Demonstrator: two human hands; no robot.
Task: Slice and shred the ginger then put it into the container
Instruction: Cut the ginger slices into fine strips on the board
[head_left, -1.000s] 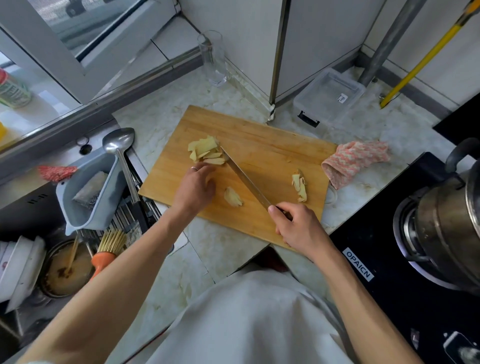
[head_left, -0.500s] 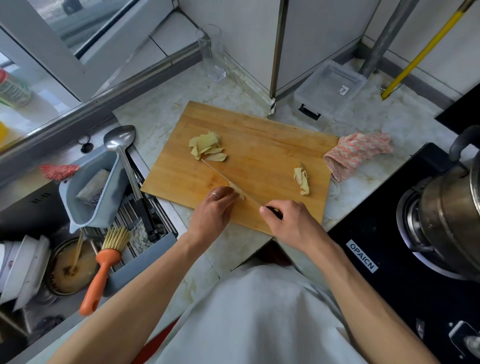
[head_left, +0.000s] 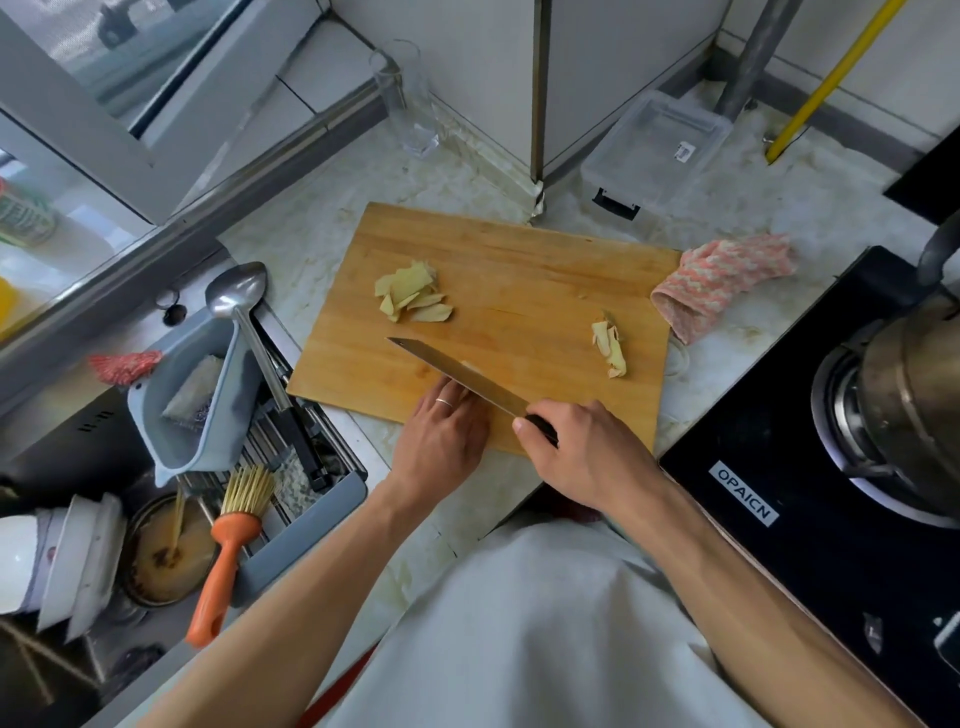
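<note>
The right hand (head_left: 582, 457) has its grip closed round the dark handle of the knife (head_left: 457, 375), and the left hand (head_left: 441, 441) pins a small ginger piece (head_left: 470, 367) under its fingertips (head_left: 453, 391), right against the blade, so a slip or a roll of that piece could bring the edge onto those fingers. The piece lies just beyond the left grip, touching the blade; cut slices (head_left: 413, 292) sit well beyond on the board (head_left: 519, 280), the container (head_left: 660, 150) farther still.

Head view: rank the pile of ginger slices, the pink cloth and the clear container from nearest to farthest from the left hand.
From the left hand:
1. Ginger slices, straight beyond it on the board.
2. Pink cloth, off the board's right edge.
3. Clear container, far right corner.
</note>
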